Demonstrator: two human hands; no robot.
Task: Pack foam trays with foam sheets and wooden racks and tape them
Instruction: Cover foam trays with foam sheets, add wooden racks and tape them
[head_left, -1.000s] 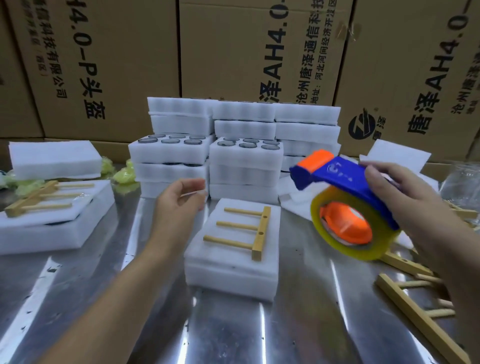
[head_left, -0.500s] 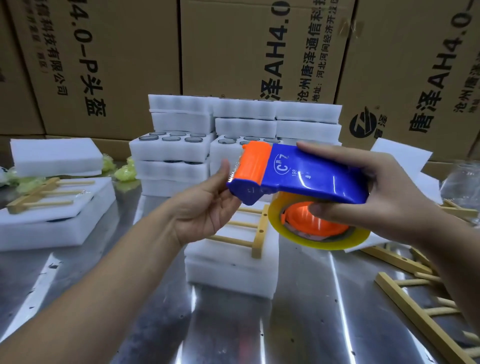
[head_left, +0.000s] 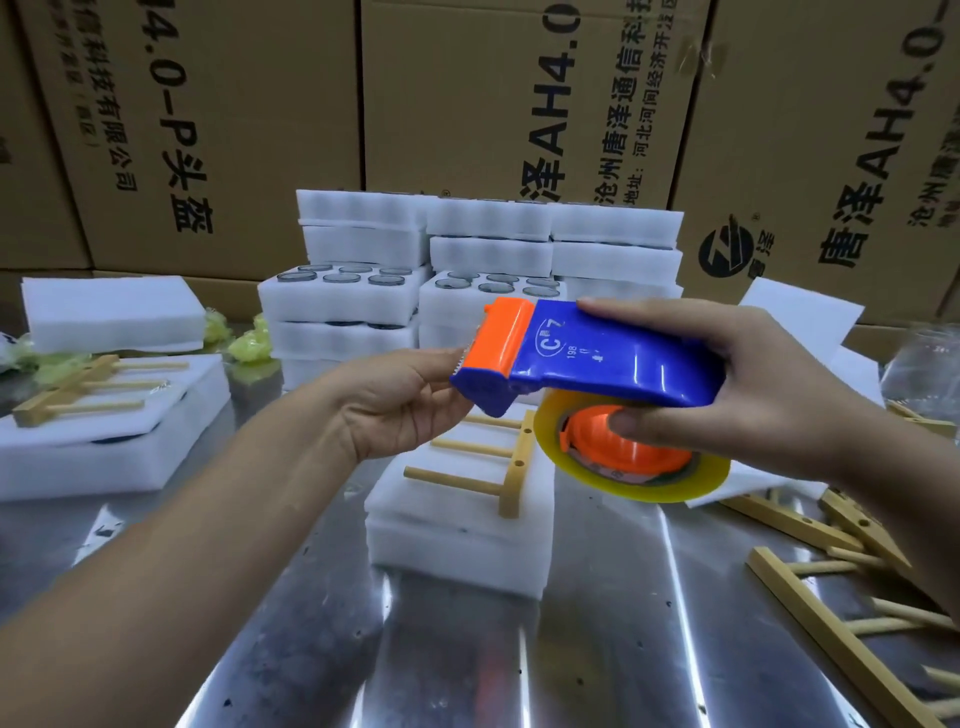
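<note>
Right hand (head_left: 769, 395) gripped tape dispenser (head_left: 597, 358) | left hand (head_left: 395, 400) at 9 o'clock cutter (head_left: 501, 338), grip unclear | tape needed straight pull off teeth

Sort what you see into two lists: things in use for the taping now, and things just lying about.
In use: tape dispenser in right hand; left hand at its orange end; foam tray; rack on it.
Lying about: green scraps; cardboard boxes; spare racks.

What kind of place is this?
Probably a packing station in a warehouse or small factory: printed cardboard cartons stacked behind, white foam trays piled on a steel table, and a tape dispenser in the right hand.
</note>
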